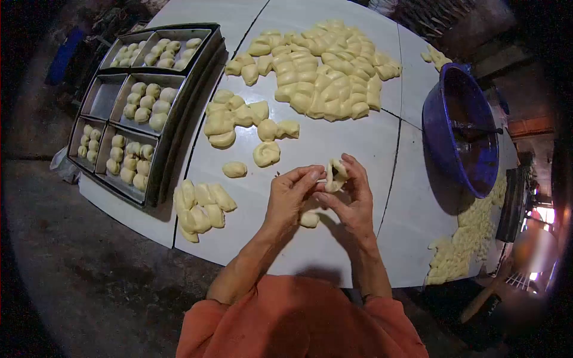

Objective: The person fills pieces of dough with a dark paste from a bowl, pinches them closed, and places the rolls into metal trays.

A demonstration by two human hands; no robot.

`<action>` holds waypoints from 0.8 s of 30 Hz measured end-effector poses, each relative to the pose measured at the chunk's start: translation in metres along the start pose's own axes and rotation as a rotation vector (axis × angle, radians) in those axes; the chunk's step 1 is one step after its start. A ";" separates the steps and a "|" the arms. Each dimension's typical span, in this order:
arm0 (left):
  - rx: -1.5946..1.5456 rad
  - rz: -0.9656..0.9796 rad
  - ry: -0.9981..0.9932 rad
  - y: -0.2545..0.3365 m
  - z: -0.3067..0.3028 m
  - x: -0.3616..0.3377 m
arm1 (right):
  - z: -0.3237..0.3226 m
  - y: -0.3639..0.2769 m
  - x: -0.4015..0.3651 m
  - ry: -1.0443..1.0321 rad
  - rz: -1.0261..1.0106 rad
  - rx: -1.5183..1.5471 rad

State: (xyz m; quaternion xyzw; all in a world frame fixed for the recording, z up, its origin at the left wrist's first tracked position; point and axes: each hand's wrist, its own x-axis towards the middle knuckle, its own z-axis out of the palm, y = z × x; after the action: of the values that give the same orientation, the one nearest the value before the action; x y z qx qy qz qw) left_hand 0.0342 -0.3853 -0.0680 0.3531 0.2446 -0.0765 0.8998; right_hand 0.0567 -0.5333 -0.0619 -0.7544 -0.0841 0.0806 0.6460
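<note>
Over the front of the table, my right hand (353,200) is curled around a piece of dough (336,176), cupped with its edges raised and a dark filling inside. My left hand (293,192) is closed in a pinch at the dough's left side. A thin pale strip shows at its fingertips; I cannot tell whether it is a tool or dough. Below the hands, a small dough piece (309,219) lies on the table. A rounded dough piece (234,169) and a flattened dough round (266,154) lie to the left, beyond my left hand.
A large dough cluster (328,71) covers the table's (298,262) far middle. Smaller dough groups (203,206) lie left. A dark multi-section baking pan (102,95) holds dough balls. A purple basin (439,131) with a dark filling stands right, near more dough (459,250).
</note>
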 end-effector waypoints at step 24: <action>0.179 -0.026 -0.062 0.002 -0.006 -0.002 | 0.009 0.013 -0.011 0.075 0.316 0.485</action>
State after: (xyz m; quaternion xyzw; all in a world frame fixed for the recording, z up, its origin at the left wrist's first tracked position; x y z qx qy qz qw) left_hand 0.0311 -0.3800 -0.0698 0.4264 0.2132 -0.1209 0.8707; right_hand 0.0439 -0.5289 -0.0759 -0.5843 0.0799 0.1700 0.7895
